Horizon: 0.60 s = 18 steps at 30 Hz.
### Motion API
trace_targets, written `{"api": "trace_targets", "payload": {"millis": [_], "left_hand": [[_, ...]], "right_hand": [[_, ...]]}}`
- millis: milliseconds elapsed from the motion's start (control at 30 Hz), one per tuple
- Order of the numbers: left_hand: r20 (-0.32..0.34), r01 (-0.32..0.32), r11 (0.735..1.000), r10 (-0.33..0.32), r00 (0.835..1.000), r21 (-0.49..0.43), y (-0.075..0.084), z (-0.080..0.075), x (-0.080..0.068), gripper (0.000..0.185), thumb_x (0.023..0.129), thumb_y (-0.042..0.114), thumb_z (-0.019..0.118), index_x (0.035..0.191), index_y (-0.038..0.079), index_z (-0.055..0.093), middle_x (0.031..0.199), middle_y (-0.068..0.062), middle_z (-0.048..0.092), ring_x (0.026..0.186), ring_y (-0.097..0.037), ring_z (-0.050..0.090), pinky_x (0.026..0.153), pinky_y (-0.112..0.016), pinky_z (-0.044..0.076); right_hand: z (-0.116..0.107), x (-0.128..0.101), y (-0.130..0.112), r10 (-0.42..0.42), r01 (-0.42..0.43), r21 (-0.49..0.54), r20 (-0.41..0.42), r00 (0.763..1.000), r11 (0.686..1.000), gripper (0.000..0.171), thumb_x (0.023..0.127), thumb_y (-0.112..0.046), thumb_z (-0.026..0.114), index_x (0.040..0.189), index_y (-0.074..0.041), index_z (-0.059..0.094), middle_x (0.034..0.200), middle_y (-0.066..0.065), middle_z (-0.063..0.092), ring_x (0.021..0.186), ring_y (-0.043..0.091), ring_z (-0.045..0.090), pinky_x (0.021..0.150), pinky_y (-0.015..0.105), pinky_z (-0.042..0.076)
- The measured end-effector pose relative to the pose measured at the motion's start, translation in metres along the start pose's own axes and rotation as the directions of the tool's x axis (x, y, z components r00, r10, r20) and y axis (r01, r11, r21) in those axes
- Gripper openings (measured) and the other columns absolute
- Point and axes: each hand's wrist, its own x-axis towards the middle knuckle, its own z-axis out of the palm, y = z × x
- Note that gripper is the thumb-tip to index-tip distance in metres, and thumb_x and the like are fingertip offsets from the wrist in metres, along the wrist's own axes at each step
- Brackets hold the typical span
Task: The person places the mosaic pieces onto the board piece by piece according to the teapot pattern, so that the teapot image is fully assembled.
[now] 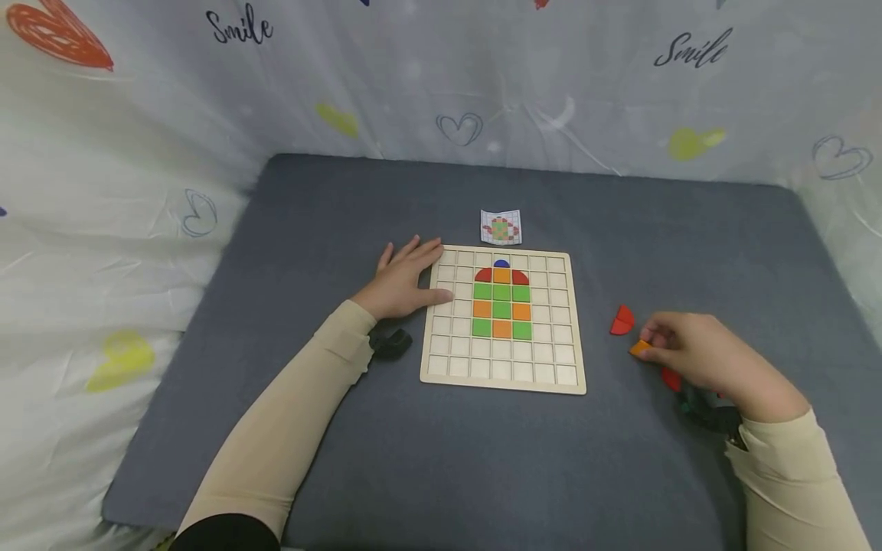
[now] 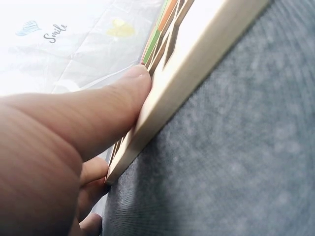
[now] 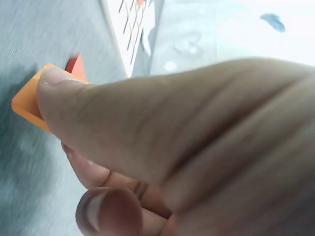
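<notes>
A wooden grid board lies on the table, with green, orange and red tiles and one blue piece set in its middle columns. My left hand rests at its left edge, fingers extended and thumb lying over the rim. To the right of the board, my right hand pinches an orange square tile between thumb and fingers, tilted close over the table. Red rounded pieces lie just beyond that tile, and another red piece is partly hidden under the hand.
Behind the board's top edge sits a small printed card with a coloured grid pattern. A dark grey cloth covers the table. White curtains with hearts and lettering hang along the back and sides.
</notes>
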Motion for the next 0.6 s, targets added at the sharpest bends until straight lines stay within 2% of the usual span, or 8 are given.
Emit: {"api": "trace_targets", "payload": {"millis": [300, 400, 600], "left_hand": [[-0.002, -0.002, 1.000, 0.002, 1.000, 0.001, 0.001, 0.000, -0.001, 0.094, 0.096, 0.054, 0.073, 0.169, 0.016, 0.026, 0.176, 0.003, 0.017, 0.164, -0.024, 0.000, 0.128, -0.052, -0.017], [0.001, -0.005, 1.000, 0.005, 1.000, -0.003, 0.001, 0.000, -0.001, 0.094, 0.097, 0.054, 0.073, 0.169, 0.016, 0.026, 0.176, 0.002, 0.017, 0.164, -0.024, -0.001, 0.128, -0.052, -0.018], [0.004, -0.006, 1.000, 0.006, 1.000, -0.007, 0.001, -0.001, -0.001, 0.094, 0.097, 0.054, 0.073, 0.169, 0.015, 0.025, 0.176, 0.002, 0.016, 0.164, -0.024, -0.001, 0.128, -0.052, -0.018]], "right_hand": [[0.004, 0.014, -0.037, -0.120, 0.120, 0.053, -0.006, 0.993, 0.991, 0.019, 0.090, -0.017, 0.085, 0.087, -0.018, 0.066, 0.074, -0.010, 0.063, 0.058, 0.006, 0.053, 0.054, 0.026, 0.047], [0.005, 0.019, -0.049, -0.154, 0.153, 0.058, 0.009, 0.988, 0.986, 0.021, 0.088, -0.019, 0.087, 0.087, -0.020, 0.067, 0.074, -0.011, 0.062, 0.064, 0.006, 0.052, 0.058, 0.025, 0.045], [0.008, 0.032, -0.077, -0.209, 0.202, 0.097, 0.071, 0.975, 0.975, 0.023, 0.086, -0.019, 0.089, 0.084, -0.019, 0.066, 0.069, -0.009, 0.057, 0.059, 0.009, 0.048, 0.053, 0.025, 0.041]]}}
